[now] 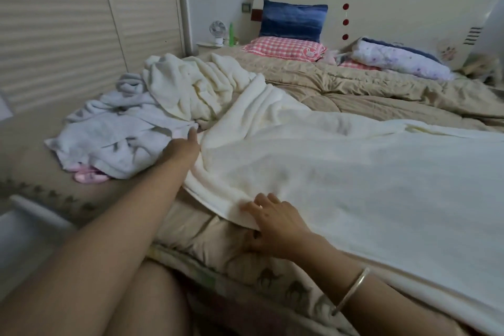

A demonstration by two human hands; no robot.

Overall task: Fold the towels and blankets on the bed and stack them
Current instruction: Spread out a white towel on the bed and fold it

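Sprawling, rumpled cream blanket (327, 172), fluffy; L grip (182, 150) & R grip (272, 226) both clasping its edge.

Cream blanket (341, 172) spread flat; crumpled cream (185, 84) and grey towels (109, 133) beside it.

a spread blanket (354, 172) lies on the bed (381, 95), crumpled towels (114, 139) to its left.
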